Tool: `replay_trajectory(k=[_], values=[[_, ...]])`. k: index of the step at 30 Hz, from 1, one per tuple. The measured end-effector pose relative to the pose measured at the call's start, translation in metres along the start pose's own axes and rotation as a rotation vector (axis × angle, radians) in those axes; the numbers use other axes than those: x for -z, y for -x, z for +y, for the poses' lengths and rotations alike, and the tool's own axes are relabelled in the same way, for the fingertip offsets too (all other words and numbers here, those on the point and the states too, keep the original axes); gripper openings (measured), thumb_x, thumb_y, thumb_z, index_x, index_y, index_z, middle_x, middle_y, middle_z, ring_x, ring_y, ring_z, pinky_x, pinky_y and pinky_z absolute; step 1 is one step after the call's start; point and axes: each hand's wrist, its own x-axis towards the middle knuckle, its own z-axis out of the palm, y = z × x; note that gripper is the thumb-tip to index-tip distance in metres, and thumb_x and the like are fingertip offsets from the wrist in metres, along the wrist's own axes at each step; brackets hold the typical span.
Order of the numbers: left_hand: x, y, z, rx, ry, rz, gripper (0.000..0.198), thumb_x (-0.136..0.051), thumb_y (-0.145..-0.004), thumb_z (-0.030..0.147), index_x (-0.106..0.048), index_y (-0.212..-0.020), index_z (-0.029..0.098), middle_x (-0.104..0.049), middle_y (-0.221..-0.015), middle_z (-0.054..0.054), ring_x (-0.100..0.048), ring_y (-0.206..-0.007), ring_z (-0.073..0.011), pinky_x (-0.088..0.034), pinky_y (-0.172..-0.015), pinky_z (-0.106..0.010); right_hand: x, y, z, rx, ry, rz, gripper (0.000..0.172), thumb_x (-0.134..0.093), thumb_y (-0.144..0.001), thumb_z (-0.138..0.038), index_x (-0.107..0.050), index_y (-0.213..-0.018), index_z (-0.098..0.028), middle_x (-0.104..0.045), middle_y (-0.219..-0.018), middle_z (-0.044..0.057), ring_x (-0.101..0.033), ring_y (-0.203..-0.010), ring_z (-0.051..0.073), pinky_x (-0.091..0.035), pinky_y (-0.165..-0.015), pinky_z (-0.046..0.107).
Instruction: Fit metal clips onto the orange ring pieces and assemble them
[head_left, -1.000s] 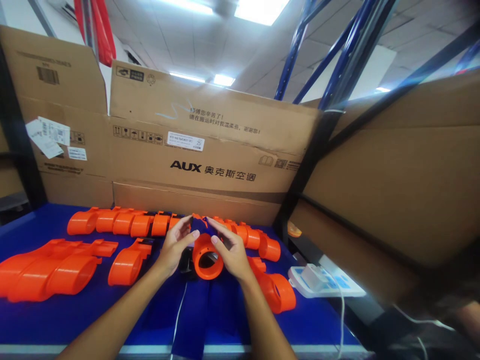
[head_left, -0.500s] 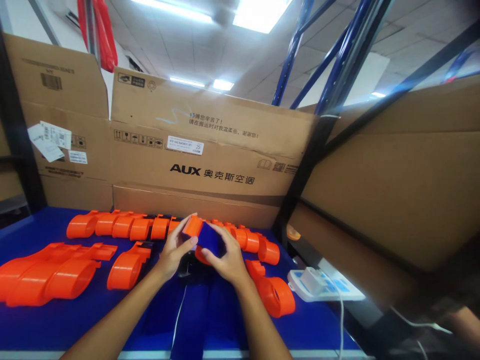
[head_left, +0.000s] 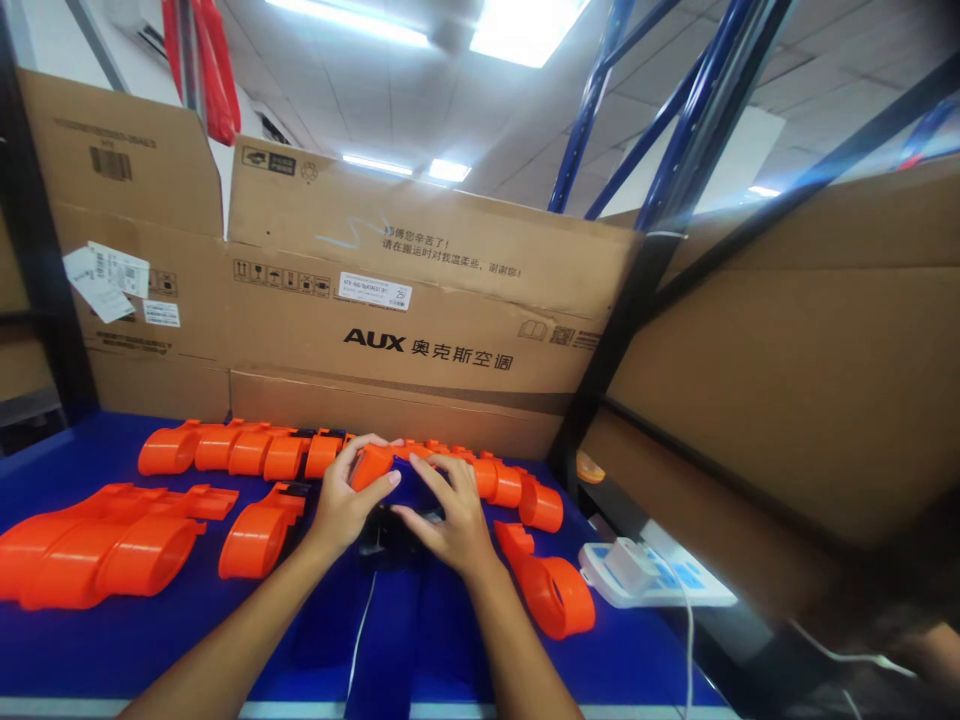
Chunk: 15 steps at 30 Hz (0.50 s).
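My left hand (head_left: 346, 502) and my right hand (head_left: 448, 515) meet over one orange plastic part (head_left: 373, 462) at the middle of the blue table (head_left: 187, 630). Both hands grip it, fingers curled over its top. A dark blue piece (head_left: 409, 482) shows between my thumbs. Under my hands sits a small black object (head_left: 379, 535) with a white cable (head_left: 358, 640) running toward me.
A row of orange parts (head_left: 240, 450) lies along the back, in front of AUX cardboard boxes (head_left: 420, 310). Larger orange housings (head_left: 97, 545) lie at the left, one orange part (head_left: 551, 590) at the right. A white power strip (head_left: 652, 575) sits at the right edge.
The part I held facing me with its round opening has been turned over and lowered toward the table. Both hands have closed over it.
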Motion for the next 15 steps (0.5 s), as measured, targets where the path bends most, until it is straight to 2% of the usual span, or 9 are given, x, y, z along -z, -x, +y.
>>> replay_trajectory(k=[2, 5, 8, 10, 12, 15], values=[[0.0, 0.0, 0.0, 0.005, -0.007, -0.003, 0.049, -0.086, -0.075, 0.035, -0.063, -0.117, 0.022, -0.074, -0.124, -0.012, -0.066, -0.122, -0.0328, -0.046, -0.109, -0.048, 0.001, 0.0, -0.002, -0.018, -0.006, -0.002, 0.071, -0.082, -0.083, -0.041, -0.054, -0.148, -0.035, -0.065, -0.128, 0.012, -0.063, -0.113, 0.033, -0.05, -0.099, 0.055], [-0.001, 0.0, 0.002, 0.013, 0.044, -0.03, 0.066, -0.083, -0.078, 0.037, -0.056, -0.137, 0.024, -0.07, -0.131, -0.013, -0.064, -0.125, -0.0328, -0.045, -0.11, -0.048, 0.0, 0.0, -0.005, -0.079, -0.058, 0.011, 0.07, -0.082, -0.082, -0.042, -0.056, -0.146, -0.032, -0.067, -0.129, 0.012, -0.064, -0.115, 0.035, -0.048, -0.103, 0.056], [-0.002, 0.003, 0.004, -0.033, 0.067, -0.136, 0.077, -0.076, -0.085, 0.041, -0.042, -0.153, 0.027, -0.063, -0.142, -0.015, -0.059, -0.132, -0.0338, -0.044, -0.112, -0.051, -0.005, 0.001, -0.002, -0.259, -0.218, 0.109, 0.064, -0.075, -0.087, -0.047, -0.057, -0.144, -0.026, -0.068, -0.132, 0.014, -0.064, -0.118, 0.035, -0.048, -0.106, 0.054], [-0.003, 0.006, 0.005, -0.119, -0.085, -0.231, 0.077, -0.078, -0.082, 0.039, -0.047, -0.152, 0.027, -0.059, -0.148, -0.015, -0.053, -0.138, -0.0361, -0.039, -0.117, -0.054, -0.011, 0.002, 0.002, -0.427, -0.368, 0.205, 0.055, -0.061, -0.095, -0.053, -0.058, -0.141, -0.022, -0.07, -0.128, 0.014, -0.066, -0.115, 0.033, -0.052, -0.102, 0.05], [-0.004, 0.01, 0.006, -0.257, -0.33, -0.312, 0.08, -0.086, -0.074, 0.036, -0.055, -0.147, 0.027, -0.055, -0.151, -0.015, -0.047, -0.143, -0.039, -0.032, -0.121, -0.057, -0.018, 0.005, 0.009, -0.561, -0.481, 0.28, 0.052, -0.045, -0.101, -0.058, -0.061, -0.134, -0.021, -0.072, -0.122, 0.013, -0.068, -0.11, 0.031, -0.054, -0.098, 0.047], [-0.005, 0.016, 0.005, -0.481, -0.611, -0.357, 0.089, -0.089, -0.069, 0.031, -0.052, -0.15, 0.028, -0.052, -0.154, -0.015, -0.043, -0.145, -0.0407, -0.03, -0.122, -0.061, -0.027, 0.012, 0.019, -0.609, -0.536, 0.309, 0.056, -0.034, -0.104, -0.06, -0.063, -0.131, -0.02, -0.07, -0.128, 0.012, -0.064, -0.12, 0.028, -0.052, -0.102, 0.045]])
